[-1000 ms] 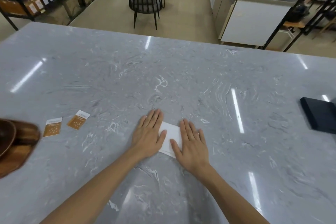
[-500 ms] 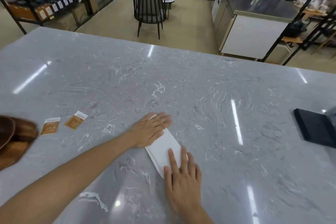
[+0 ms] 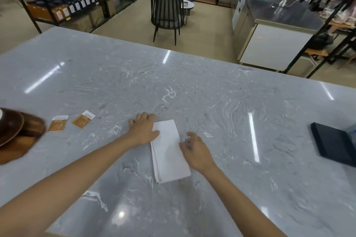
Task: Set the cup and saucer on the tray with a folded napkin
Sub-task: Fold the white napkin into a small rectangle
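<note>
- folded white napkin (image 3: 168, 150) is lying flat on the grey worktop (image 3: 212, 92), mid-way along the near edge.
- left hand (image 3: 143, 131) is resting on napkin's far-left edge, fingers loosely curled, gripping nothing.
- right hand (image 3: 194, 150) is touching napkin's right edge, fingers relaxed & spread.
- wooden tray (image 3: 17, 148) w/ dark saucer (image 3: 9, 127) is sitting at worktop's left edge.
- two orange packets (image 3: 71, 122) are lying btwn tray & napkin.
</note>
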`<state>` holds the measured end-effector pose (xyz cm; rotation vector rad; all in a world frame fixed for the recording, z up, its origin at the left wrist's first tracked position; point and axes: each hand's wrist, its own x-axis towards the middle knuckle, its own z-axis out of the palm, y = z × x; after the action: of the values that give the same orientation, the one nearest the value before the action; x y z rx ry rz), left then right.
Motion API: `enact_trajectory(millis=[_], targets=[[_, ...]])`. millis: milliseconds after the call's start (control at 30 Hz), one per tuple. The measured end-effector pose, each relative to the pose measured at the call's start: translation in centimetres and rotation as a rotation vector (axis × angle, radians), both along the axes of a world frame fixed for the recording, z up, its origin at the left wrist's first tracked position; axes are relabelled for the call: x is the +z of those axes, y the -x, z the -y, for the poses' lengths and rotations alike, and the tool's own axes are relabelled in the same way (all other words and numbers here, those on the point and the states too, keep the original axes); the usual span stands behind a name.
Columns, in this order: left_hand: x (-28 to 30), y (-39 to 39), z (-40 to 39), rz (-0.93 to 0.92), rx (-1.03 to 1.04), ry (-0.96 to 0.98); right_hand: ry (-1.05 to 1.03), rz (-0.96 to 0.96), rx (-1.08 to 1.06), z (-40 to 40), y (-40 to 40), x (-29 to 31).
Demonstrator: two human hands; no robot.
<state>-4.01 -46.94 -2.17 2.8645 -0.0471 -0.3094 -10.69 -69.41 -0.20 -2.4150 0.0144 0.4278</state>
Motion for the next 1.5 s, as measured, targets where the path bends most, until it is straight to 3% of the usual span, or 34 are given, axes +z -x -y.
enact_trajectory(millis=[200,267,400,633,733,900,1067,1500], targets=[[1.5,-0.8,-0.5,-0.147,0.099,0.305,-0.136,-0.202,0.014,-2.3,-10.0,0.3],[2.2,-1.4,-0.2,-0.199,0.146,0.340,-0.226,-0.296,0.021,-2.9,-11.5,0.7],[2.8,-2.1,-0.2,-0.324,0.152,0.365,-0.193,-0.296,0.117,-3.1,-12.6,1.2],[4.1,-0.2,-0.3,-0.143,0.052,0.495,-0.372,-0.303,0.145,-1.6,-12.3,3.8],[5.0,1.6,-0.3,-0.006,-0.030,0.481,-0.429,-0.211,0.188,-0.6,-10.8,4.7],[5.1,4.8,0.2,0.128,-0.138,0.470,-0.176,0.166,0.334,0.8,-7.0,4.2],[4.8,8.1,0.8,0.218,-0.232,0.423,-0.149,0.366,0.406,1.9,-3.3,3.5],[-1.1,16.0,3.0,0.383,-0.246,0.382,0.079,0.412,0.473,4.5,4.4,-1.9]])
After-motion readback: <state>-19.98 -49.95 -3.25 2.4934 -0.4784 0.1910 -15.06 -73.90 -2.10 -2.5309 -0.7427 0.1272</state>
